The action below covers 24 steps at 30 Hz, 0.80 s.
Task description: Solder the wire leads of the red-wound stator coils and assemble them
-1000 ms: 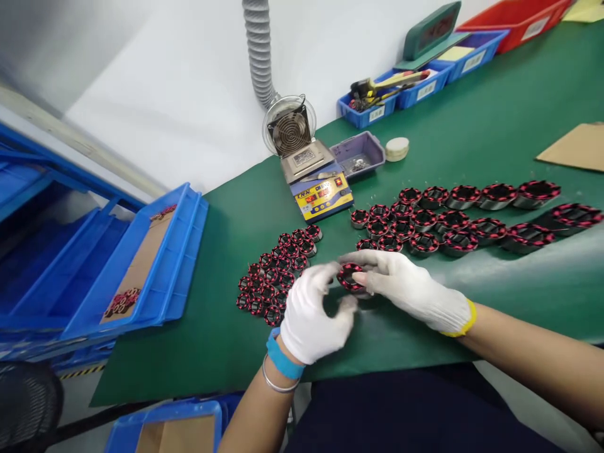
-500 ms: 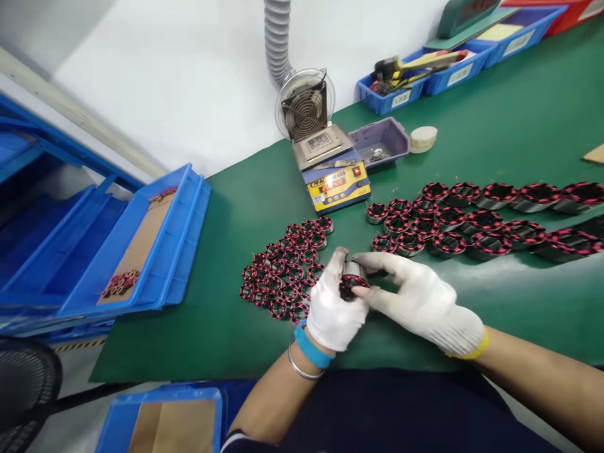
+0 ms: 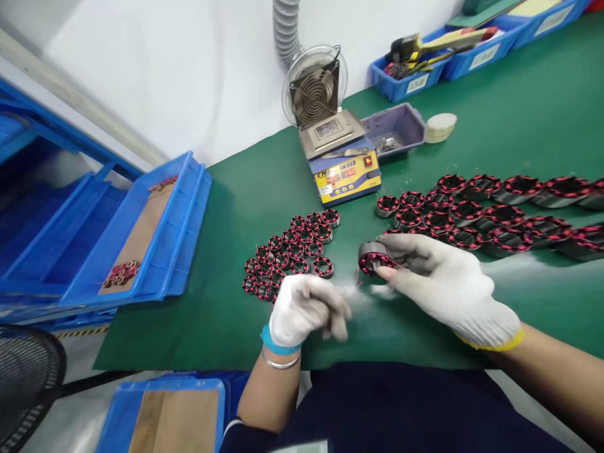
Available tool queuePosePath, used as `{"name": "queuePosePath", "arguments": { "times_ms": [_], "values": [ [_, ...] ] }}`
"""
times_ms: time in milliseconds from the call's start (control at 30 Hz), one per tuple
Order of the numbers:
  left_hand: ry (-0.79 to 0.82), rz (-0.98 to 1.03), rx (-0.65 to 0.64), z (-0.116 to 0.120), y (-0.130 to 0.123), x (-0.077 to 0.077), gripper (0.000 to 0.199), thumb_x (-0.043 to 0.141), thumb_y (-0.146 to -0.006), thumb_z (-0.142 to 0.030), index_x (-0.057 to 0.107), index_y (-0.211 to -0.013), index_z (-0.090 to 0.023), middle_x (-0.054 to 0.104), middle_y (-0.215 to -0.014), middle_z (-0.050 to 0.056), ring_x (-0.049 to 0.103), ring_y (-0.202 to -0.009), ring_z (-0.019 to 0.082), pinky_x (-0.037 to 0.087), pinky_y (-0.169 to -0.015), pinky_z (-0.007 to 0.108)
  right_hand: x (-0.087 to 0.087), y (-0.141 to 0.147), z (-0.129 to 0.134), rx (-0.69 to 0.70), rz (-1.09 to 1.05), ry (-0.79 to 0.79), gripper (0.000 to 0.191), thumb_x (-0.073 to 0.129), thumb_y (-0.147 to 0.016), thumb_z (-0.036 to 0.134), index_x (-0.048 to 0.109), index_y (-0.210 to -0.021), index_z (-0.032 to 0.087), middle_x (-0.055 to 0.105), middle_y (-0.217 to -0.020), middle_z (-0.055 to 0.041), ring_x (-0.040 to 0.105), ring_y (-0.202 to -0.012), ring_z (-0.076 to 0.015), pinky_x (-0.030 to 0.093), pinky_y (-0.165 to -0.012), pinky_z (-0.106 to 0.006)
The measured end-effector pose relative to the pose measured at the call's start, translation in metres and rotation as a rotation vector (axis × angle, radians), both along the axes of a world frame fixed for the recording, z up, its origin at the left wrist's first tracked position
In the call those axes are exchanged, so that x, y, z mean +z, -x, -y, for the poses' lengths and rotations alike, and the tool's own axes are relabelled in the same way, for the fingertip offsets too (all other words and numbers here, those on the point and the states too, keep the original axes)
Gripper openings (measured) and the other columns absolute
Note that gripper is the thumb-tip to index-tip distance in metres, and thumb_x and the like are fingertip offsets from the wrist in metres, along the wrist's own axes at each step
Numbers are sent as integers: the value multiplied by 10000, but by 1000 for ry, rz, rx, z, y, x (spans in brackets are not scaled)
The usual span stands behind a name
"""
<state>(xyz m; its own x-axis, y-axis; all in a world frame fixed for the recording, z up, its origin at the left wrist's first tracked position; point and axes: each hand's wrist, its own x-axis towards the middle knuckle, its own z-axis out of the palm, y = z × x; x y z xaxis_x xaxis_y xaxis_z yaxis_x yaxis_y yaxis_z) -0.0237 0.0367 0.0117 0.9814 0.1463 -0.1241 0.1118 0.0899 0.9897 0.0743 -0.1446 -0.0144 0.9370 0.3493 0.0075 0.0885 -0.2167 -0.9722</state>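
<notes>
In my gloved right hand (image 3: 436, 280) a motor stator (image 3: 374, 257), a steel ring with black and pink-red windings, is gripped between thumb and fingers. It is tilted above the table, and a thin wire hangs from its lower left. My gloved left hand (image 3: 311, 308) is apart from it, holding nothing, with loosely bent fingers slightly blurred by motion. Just beyond the left hand stands a group of smaller-looking stators (image 3: 296, 250), partly hidden by that hand. Rows of further stators (image 3: 503, 216) stretch off to the right, some hidden behind the right hand.
A yellow-and-blue heating unit (image 3: 346, 179) with a digital display stands at the back, below a fan (image 3: 315, 94) on a grey hose. Beside it are a purple tray (image 3: 401, 129) and round white pads (image 3: 440, 128). Blue bins (image 3: 155, 239) line the green table's left side.
My left hand has let go of the stator and moved down and left. The right hand has carried the stator slightly up and right. The view has shifted a little.
</notes>
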Motion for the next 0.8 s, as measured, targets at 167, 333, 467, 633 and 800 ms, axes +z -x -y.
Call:
{"name": "queuePosePath", "arguments": {
  "times_ms": [167, 333, 467, 633, 800],
  "values": [
    [-147, 42, 298, 28, -14, -9, 365, 794, -702, -525, 652, -743, -191, 622, -609, -5, 528, -516, 107, 404, -475, 223, 3, 1, -4, 49, -107, -72, 473, 826, -654, 364, 717, -1064, 154, 729, -922, -95, 693, -716, -169, 595, -632, -256],
    [66, 101, 114, 27, -4, -10, 391, 689, -841, -519, 602, -642, -194, 583, -502, -15, 448, -394, 89, 378, -422, 236, 1, -7, -6, 57, -336, -149, 577, 859, -609, 411, 715, -1093, 131, 717, -939, -102, 654, -695, -151, 536, -568, -236],
    [176, 131, 373, 19, -8, -12, 378, 702, -828, -549, 618, -775, -184, 658, -636, -4, 536, -455, 85, 395, -414, 197, -4, -14, -8, 58, -498, -341, 711, 837, -624, 511, 681, -1214, 146, 654, -768, -38, 485, -526, -60, 372, -448, -181],
    [287, -57, 204, 37, -24, -20, 504, 846, -692, -383, 641, -1103, -175, 723, -1039, 72, 683, -749, 138, 544, -618, 230, -4, -12, -16, 57, -574, -393, 754, 836, -584, 551, 688, -1210, 159, 547, -637, 19, 309, -456, -23, 203, -399, -172],
    [471, -111, 136, 43, -25, -17, 498, 860, -643, -277, 662, -1093, -195, 715, -1047, 56, 668, -790, 134, 514, -663, 233, -4, -9, -22, 20, -513, -467, 602, 859, -570, 499, 724, -1051, 163, 657, -784, -30, 563, -680, -97, 437, -563, -188]
  ]
}}
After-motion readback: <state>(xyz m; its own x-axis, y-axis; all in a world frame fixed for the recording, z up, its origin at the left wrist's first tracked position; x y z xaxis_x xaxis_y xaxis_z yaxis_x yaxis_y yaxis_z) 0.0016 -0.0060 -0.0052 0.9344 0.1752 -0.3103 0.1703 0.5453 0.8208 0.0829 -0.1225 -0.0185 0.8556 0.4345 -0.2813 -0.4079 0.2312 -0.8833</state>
